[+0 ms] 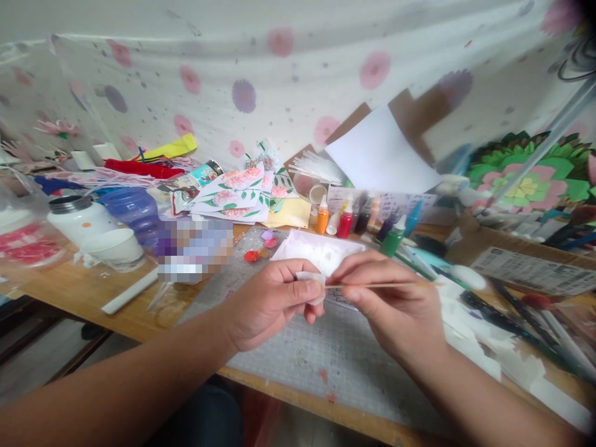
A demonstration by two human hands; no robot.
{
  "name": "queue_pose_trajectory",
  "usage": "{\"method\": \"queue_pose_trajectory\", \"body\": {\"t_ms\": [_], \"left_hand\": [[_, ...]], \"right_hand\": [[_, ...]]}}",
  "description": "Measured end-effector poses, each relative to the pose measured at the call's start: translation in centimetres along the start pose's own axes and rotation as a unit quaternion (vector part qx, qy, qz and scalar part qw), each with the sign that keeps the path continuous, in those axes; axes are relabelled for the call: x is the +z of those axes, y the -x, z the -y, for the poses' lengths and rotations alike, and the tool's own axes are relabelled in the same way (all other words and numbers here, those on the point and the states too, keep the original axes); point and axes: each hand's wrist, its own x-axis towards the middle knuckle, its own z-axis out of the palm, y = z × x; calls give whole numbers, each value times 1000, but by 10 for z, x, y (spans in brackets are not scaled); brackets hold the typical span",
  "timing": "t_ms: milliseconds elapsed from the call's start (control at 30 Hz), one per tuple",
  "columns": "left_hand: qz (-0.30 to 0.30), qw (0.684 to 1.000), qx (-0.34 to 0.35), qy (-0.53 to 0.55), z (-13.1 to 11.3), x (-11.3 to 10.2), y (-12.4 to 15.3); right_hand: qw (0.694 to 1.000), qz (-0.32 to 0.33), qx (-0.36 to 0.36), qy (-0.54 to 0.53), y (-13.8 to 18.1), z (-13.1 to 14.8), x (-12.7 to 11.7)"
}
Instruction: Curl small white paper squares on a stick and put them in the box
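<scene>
Between the thumb and fingers of my left hand [284, 292] is pinched a small piece of white paper [307, 277], thin and slightly curled. My right hand [391, 298] grips a thin wooden stick [382, 285], held level, with its left end at the paper. Whether the tip lies inside or against the paper, I cannot tell. Both hands are above a grey cutting mat [288, 360]. Just behind them is a white box [321, 244] with white bits in it, partly hidden by my hands.
Small paint bottles, among them an orange bottle [322, 215] and a green bottle [393, 239], stand behind the box. Dabs of red paint [251, 255] lie on the mat. A paper cup [116, 248] is at left; a cardboard box [521, 254] and white scraps [521, 366] are at right.
</scene>
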Motion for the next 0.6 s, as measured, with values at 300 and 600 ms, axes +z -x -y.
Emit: {"method": "queue_pose_trajectory", "body": {"t_ms": [300, 600], "left_hand": [[-5, 1000, -4, -6, 0, 1, 0], [-10, 1000, -1, -4, -1, 2, 0]], "right_hand": [[1000, 5, -4, 1, 0, 1, 0], [1000, 9, -4, 6, 0, 2, -1]]}}
